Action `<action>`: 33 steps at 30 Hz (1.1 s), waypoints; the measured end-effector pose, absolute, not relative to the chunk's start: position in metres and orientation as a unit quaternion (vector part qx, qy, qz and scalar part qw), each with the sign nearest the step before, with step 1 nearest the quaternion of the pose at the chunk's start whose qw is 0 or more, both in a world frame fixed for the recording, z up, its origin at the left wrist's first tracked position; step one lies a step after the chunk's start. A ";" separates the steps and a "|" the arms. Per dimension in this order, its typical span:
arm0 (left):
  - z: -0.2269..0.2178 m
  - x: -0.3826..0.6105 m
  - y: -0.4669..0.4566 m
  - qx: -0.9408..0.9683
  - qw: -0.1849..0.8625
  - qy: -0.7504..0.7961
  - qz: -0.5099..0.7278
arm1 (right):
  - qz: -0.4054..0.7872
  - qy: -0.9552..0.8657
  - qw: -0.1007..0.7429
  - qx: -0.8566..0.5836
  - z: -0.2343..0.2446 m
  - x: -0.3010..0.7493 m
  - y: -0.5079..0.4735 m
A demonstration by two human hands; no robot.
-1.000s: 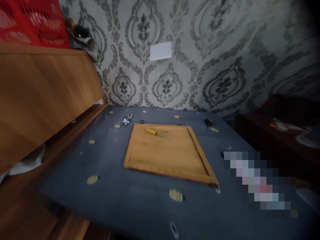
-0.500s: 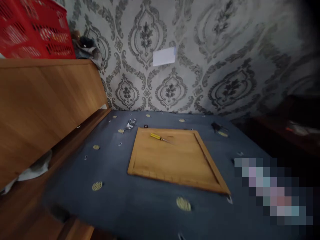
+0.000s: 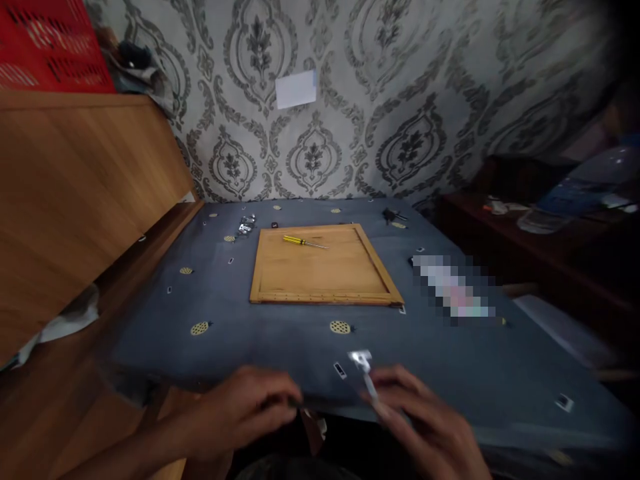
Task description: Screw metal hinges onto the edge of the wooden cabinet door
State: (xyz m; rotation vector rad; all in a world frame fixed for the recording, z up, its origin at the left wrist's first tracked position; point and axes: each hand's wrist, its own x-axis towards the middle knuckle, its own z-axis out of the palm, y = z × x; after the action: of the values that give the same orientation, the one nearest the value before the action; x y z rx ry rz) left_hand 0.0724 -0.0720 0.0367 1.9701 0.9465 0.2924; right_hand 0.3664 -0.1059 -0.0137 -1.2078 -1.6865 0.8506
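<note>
My left hand [image 3: 240, 413] and my right hand [image 3: 430, 427] are low at the near edge of a table covered with a blue cloth [image 3: 200, 293]. The left hand's fingers are curled at the cloth's edge, and what they pinch is blurred. A small shiny metal piece [image 3: 361, 363] sticks up from my right hand's fingers, which are closed round it. Further back on the cloth lies a flat wooden panel [image 3: 320, 273] with a raised rim. A yellow-handled screwdriver [image 3: 300, 241] rests on its far part.
A pile of small metal parts [image 3: 245, 225] and a dark object [image 3: 393, 215] lie near the patterned wall. A wooden cabinet [image 3: 75, 187] with a red crate [image 3: 45, 47] on it stands left. A dark side table [image 3: 540, 240] with a plastic bottle [image 3: 585, 187] is right.
The view has tipped down and pulled back from the panel. Both my hands have come into sight at the near edge, the right one with the metal piece.
</note>
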 end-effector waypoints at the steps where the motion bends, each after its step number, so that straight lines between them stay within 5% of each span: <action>1: 0.040 0.075 -0.064 0.768 0.454 0.414 0.182 | 0.352 -0.662 0.463 -0.471 -0.003 0.351 -0.086; 7: 0.014 0.081 -0.021 0.634 0.506 0.452 0.370 | 0.579 -0.528 0.478 -0.397 0.008 0.261 -0.014; 14: -0.015 0.055 0.010 0.647 0.492 0.466 0.350 | 0.696 -0.432 0.426 -0.385 -0.024 0.240 0.000; 28: 0.006 0.032 0.037 0.834 0.225 0.446 0.232 | 0.688 -0.502 0.348 -0.392 -0.023 0.230 0.026; 33: -0.001 0.021 0.053 0.834 0.219 0.448 0.237 | 0.559 -0.617 0.379 -0.403 -0.027 0.235 0.026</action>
State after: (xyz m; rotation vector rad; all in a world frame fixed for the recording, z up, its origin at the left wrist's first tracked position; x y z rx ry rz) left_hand 0.0212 0.0531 -0.0010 2.3067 1.2403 0.6548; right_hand 0.2350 0.0257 -0.0267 -1.0307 -1.5770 1.4288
